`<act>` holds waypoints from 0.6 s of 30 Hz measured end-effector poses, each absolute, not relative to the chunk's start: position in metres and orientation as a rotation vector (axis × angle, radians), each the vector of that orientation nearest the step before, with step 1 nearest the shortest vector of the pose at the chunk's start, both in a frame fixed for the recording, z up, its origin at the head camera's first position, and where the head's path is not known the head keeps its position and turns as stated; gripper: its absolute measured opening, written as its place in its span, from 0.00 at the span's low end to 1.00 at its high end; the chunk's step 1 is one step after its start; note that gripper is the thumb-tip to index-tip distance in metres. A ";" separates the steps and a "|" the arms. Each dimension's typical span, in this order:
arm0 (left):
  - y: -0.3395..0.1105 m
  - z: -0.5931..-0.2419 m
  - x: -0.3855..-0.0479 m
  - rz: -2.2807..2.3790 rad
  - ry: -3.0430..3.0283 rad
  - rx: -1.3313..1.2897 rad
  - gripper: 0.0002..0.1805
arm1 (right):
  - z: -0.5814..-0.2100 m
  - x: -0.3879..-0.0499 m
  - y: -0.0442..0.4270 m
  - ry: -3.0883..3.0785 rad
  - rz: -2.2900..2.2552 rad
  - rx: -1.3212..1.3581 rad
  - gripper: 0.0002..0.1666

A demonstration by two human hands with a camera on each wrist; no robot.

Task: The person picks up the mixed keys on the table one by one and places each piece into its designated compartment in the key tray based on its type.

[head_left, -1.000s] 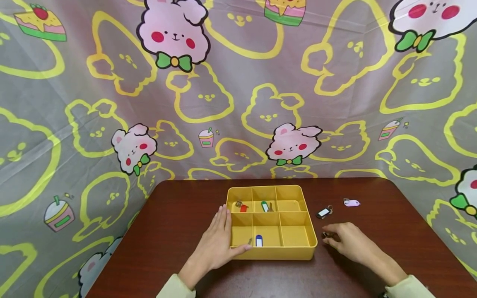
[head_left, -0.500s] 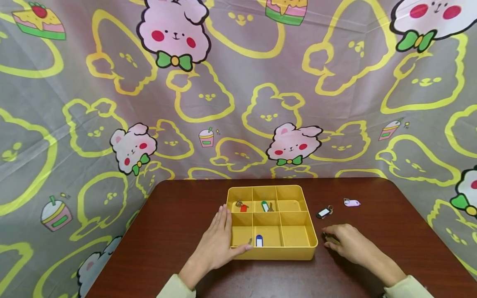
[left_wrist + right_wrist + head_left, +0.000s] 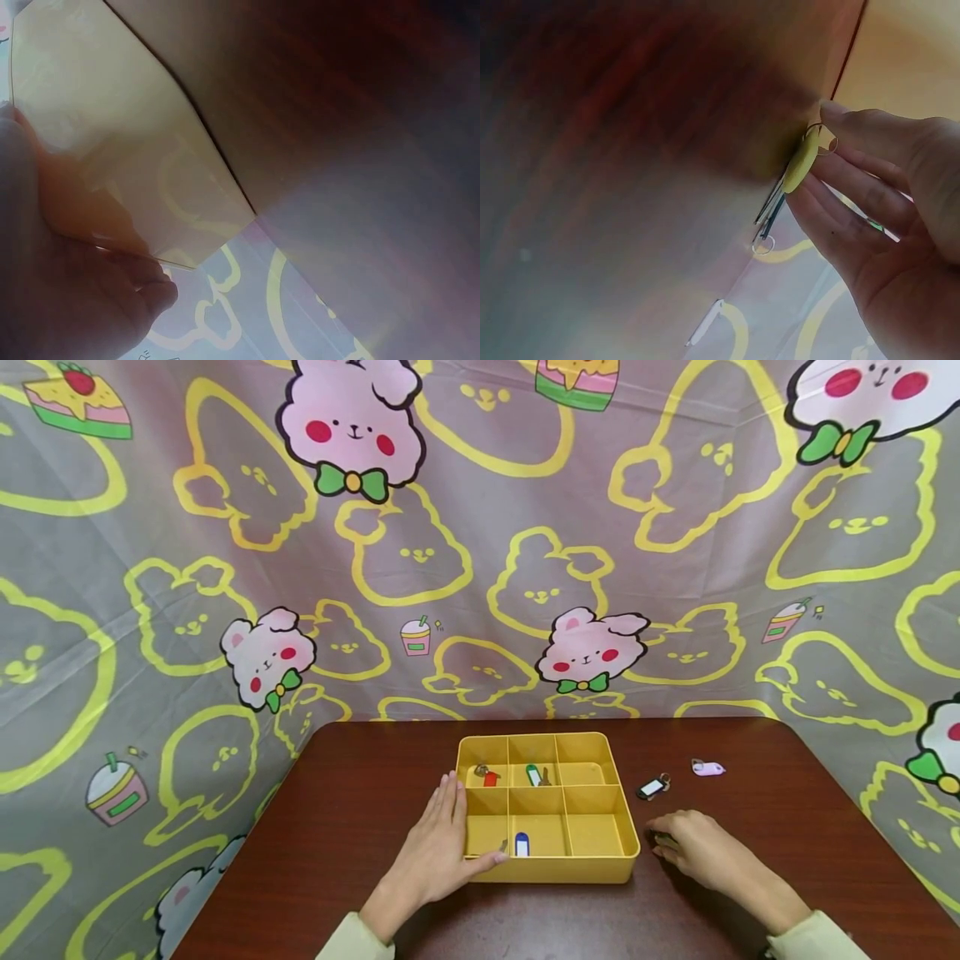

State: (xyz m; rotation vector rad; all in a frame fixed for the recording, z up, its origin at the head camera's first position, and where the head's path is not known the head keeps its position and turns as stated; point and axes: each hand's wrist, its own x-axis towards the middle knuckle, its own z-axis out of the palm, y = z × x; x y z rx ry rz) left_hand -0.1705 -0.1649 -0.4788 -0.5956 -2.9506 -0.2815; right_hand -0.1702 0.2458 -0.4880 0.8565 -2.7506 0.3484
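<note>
A yellow six-compartment box (image 3: 555,870) stands on the table. My left hand (image 3: 435,852) rests against its left wall with straight fingers, the thumb lying along the front rim. To the right of the box, my right hand (image 3: 701,847) is low over the table. In the right wrist view its thumb and fingers pinch a yellow key tag (image 3: 802,161) with a thin ring, mostly hidden in the head view. Inside the box lie a red key tag (image 3: 490,779), a green key tag (image 3: 533,775) and a blue key tag (image 3: 522,844), with keys.
Beyond my right hand lie a black key tag (image 3: 651,788) with a ring and a pale pink key tag (image 3: 708,767). The brown table (image 3: 360,793) meets a cartoon-printed cloth (image 3: 465,568) at the back and sides.
The right hand has shifted very slightly, its fingers drawing a little closer over the key tag. The left hand and the box have stayed in place.
</note>
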 end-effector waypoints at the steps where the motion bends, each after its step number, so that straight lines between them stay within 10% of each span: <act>1: -0.165 -0.479 -0.170 -0.282 -2.949 -0.595 0.67 | -0.488 -0.171 0.246 -2.748 0.342 0.862 0.11; 18: -0.164 -0.478 -0.170 -0.298 -2.953 -0.593 0.67 | -0.488 -0.174 0.244 -2.697 0.332 0.891 0.11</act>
